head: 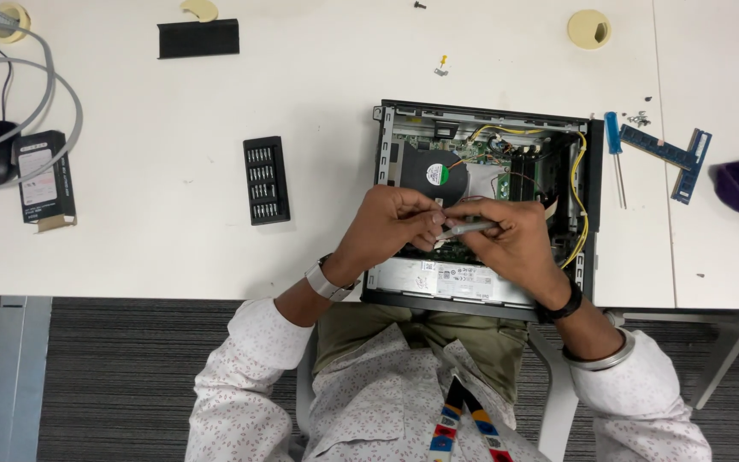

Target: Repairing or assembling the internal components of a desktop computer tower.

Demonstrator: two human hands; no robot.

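Over the open computer case [482,205], which lies flat at the near edge of the white desk [173,231], both hands meet. Right hand [515,235] has its fingers pinched shut around a slim grey screwdriver [470,228], held almost level above the case's middle. Left hand [391,224] is closed too, its fingertips touching the screwdriver's tip end. Left of the case lies a black bit holder [266,180]; right of it, a blue screwdriver [614,145] and two blue memory sticks [677,158].
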